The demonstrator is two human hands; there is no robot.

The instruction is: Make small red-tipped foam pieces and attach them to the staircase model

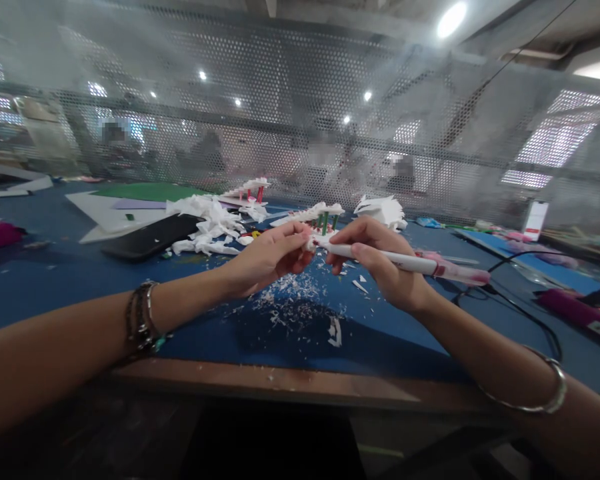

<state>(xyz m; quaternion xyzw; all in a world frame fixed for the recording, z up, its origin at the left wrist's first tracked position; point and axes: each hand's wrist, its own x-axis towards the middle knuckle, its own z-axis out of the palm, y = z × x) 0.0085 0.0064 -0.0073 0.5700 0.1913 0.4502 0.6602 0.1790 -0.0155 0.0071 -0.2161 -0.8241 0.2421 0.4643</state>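
Pen work on detail, I'd judge: right hand closed round slim white-and-pink plastic pen; left hand pinching small whitish lump, mostly hidden. Next stroke needs steady fingers.

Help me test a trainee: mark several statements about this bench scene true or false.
1. The right hand holds a white, pen-shaped tool. True.
2. The left hand lies flat and open. False: its fingers are bent around a small whitish piece.
3. White, flaky shavings lie scattered on the blue tabletop. True.
4. The flat, black, rectangular slab lies right of both hands. False: it lies to their left.
5. A silver-coloured metal bangle circles the right forearm. True.
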